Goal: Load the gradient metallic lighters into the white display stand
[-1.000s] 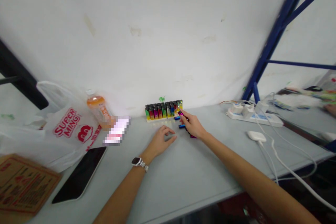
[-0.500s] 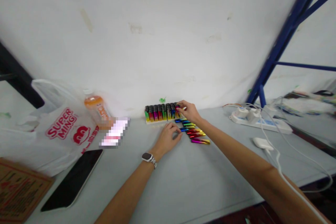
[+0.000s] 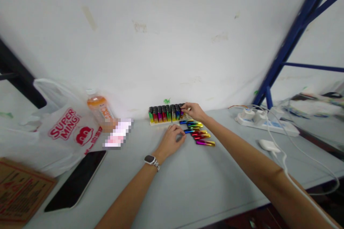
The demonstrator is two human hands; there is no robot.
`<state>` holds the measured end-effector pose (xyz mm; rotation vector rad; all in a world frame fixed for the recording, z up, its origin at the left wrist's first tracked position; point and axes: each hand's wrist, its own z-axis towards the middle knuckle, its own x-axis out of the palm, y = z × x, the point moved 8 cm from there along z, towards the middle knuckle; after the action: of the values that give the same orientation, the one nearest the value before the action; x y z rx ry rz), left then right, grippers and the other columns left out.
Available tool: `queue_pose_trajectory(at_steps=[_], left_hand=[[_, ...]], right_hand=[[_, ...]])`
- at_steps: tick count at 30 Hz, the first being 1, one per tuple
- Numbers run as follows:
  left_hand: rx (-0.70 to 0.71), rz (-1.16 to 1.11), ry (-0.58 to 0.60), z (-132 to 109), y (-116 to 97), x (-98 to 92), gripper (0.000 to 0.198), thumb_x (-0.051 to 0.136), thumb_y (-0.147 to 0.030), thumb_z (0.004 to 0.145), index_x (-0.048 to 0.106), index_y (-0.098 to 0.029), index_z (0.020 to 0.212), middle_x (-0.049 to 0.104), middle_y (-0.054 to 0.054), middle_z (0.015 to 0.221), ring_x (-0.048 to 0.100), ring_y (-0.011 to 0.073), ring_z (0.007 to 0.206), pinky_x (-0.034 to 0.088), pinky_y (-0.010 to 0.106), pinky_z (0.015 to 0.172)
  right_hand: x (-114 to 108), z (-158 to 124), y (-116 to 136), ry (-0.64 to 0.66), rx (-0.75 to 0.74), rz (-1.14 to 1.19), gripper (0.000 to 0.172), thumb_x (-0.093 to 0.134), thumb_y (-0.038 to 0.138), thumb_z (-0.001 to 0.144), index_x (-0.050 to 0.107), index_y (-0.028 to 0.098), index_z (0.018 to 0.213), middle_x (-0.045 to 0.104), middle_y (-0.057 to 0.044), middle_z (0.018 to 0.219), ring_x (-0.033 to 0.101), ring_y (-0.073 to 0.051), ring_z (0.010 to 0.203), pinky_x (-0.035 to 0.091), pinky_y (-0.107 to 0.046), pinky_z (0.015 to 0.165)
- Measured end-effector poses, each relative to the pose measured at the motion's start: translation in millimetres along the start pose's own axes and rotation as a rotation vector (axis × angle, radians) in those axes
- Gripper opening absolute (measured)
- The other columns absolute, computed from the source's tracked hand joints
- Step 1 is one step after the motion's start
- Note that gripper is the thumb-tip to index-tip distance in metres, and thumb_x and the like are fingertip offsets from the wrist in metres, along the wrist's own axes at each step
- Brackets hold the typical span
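Colourful lighters with black tops stand upright in rows in a shallow white tray near the wall. At the tray's right end, my right hand pinches a reddish-purple lighter, partly hidden by the fingers. My left hand rests on the table in front, fingers loosely curled with a gap inside the thumb and index finger. Its fingertips are beside a blue lighter. Several more shiny lighters lie in a slanting line, among them a red one and a purple-and-gold one.
On the left are a white plastic bag, an orange drink bottle, a black phone and a cardboard box. A power strip with cables and a white charger lie on the right, near a blue metal frame.
The view has shifted slightly. My right hand stays at the tray's right end with the lighter, and my left hand keeps nearly the same place and pose.
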<state>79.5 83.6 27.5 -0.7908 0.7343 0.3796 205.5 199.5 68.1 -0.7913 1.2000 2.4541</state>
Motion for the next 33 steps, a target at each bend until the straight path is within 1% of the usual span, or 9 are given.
queue_pose_trajectory(at_steps=[4, 7, 10, 13, 16, 19, 21, 27, 33], left_hand=[[0.006, 0.05, -0.012, 1, -5, -1.8, 0.011, 0.06, -0.027, 0.087, 0.067, -0.021, 0.093, 0.06, 0.007, 0.104, 0.054, 0.0247, 0.105, 0.044, 0.043, 0.098], [0.023, 0.102, 0.005, 0, -13, -0.4, 0.022, 0.062, -0.034, 0.086, 0.064, -0.021, 0.103, 0.059, 0.008, 0.113, 0.053, 0.0268, 0.112, 0.042, 0.046, 0.101], [0.047, 0.128, 0.036, 0, -22, 6.0, 0.046, 0.065, -0.048, 0.083, 0.058, -0.02, 0.119, 0.055, 0.012, 0.128, 0.048, 0.03, 0.124, 0.039, 0.049, 0.106], [0.051, 0.138, 0.064, 2, -26, 18.7, 0.075, 0.067, -0.064, 0.075, 0.048, -0.02, 0.134, 0.044, 0.015, 0.144, 0.038, 0.0336, 0.137, 0.031, 0.053, 0.113], [0.04, 0.171, 0.109, 9, -25, 37.0, 0.096, 0.065, -0.075, 0.068, 0.04, -0.021, 0.143, 0.034, 0.017, 0.154, 0.026, 0.0368, 0.145, 0.022, 0.056, 0.118], [0.028, 0.189, 0.153, 15, -21, 50.4, 0.102, 0.063, -0.079, 0.066, 0.039, -0.021, 0.145, 0.031, 0.019, 0.156, 0.022, 0.0388, 0.146, 0.018, 0.059, 0.117], [0.014, 0.185, 0.17, 15, -17, 51.7, 0.098, 0.062, -0.078, 0.067, 0.04, -0.022, 0.145, 0.032, 0.018, 0.155, 0.025, 0.0378, 0.146, 0.019, 0.059, 0.117], [-0.02, 0.233, 0.149, -10, -3, 24.3, 0.086, 0.063, -0.071, 0.073, 0.044, -0.024, 0.142, 0.032, 0.016, 0.156, 0.027, 0.0332, 0.146, 0.023, 0.053, 0.118], [-0.086, 0.186, 0.124, -29, 8, 1.3, 0.084, 0.069, -0.066, 0.071, 0.047, -0.023, 0.14, 0.037, 0.016, 0.153, 0.035, 0.0347, 0.141, 0.028, 0.053, 0.116]], right_hand=[[-3, -9, 11, -0.103, -0.057, -0.298, 0.026, 0.059, 0.032, 0.09, 0.076, 0.018, 0.103, 0.059, -0.011, 0.099, 0.053, -0.024, 0.102, 0.042, -0.04, 0.096], [0, -29, 12, -0.091, -0.036, -0.402, 0.043, 0.053, 0.039, 0.093, 0.063, 0.02, 0.13, 0.052, -0.014, 0.109, 0.05, -0.026, 0.106, 0.041, -0.042, 0.097], [-7, -63, 3, -0.127, 0.078, -0.386, 0.056, 0.044, 0.043, 0.097, 0.041, 0.019, 0.148, 0.048, -0.016, 0.121, 0.049, -0.027, 0.113, 0.04, -0.044, 0.099], [-12, -98, -11, -0.134, 0.244, -0.364, 0.051, 0.035, 0.044, 0.099, 0.041, 0.023, 0.146, 0.049, -0.014, 0.125, 0.047, -0.028, 0.119, 0.037, -0.047, 0.101], [-9, -117, -17, -0.103, 0.337, -0.332, 0.047, 0.031, 0.041, 0.101, 0.044, 0.024, 0.142, 0.05, -0.014, 0.128, 0.046, -0.028, 0.123, 0.035, -0.048, 0.103], [-2, -118, -15, -0.1, 0.359, -0.319, 0.044, 0.031, 0.036, 0.1, 0.048, 0.02, 0.138, 0.052, -0.015, 0.127, 0.048, -0.027, 0.121, 0.036, -0.045, 0.103], [4, -112, -12, -0.112, 0.347, -0.314, 0.041, 0.034, 0.034, 0.1, 0.053, 0.019, 0.133, 0.054, -0.015, 0.124, 0.049, -0.025, 0.118, 0.036, -0.042, 0.102], [31, -99, 7, -0.081, 0.283, -0.255, 0.031, 0.043, 0.023, 0.094, 0.061, 0.017, 0.119, 0.057, -0.012, 0.116, 0.052, -0.022, 0.11, 0.038, -0.036, 0.099], [40, -84, 20, 0.097, 0.231, -0.381, 0.024, 0.058, 0.029, 0.086, 0.072, 0.022, 0.104, 0.061, -0.011, 0.113, 0.05, -0.028, 0.108, 0.039, -0.043, 0.095]])
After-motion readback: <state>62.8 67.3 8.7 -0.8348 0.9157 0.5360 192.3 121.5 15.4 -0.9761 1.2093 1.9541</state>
